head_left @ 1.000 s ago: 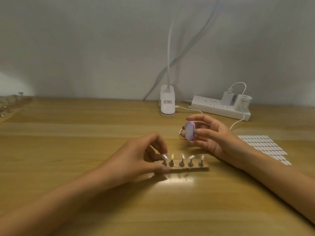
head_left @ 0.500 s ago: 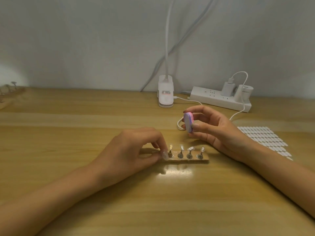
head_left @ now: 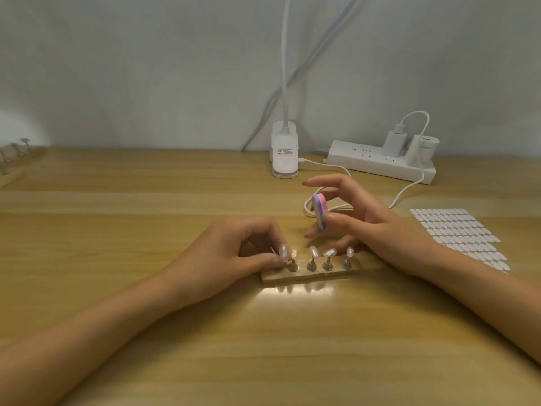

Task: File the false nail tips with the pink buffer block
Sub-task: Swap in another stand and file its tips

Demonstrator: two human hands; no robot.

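Wooden worktop (head_left: 117, 259): my right fingers (head_left: 342, 218), index now lifted clear, grip the pink-and-purple buffer block (head_left: 319, 210) just behind the wooden strip holder (head_left: 310, 276). Four clear false nail tips (head_left: 313, 251) stand in it; my left fingers (head_left: 269, 260) pinch the fifth tip (head_left: 282, 253).

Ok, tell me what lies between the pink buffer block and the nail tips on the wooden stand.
Head view: one curled finger of the right hand crosses between the buffer block and the nail tips; otherwise bare table.
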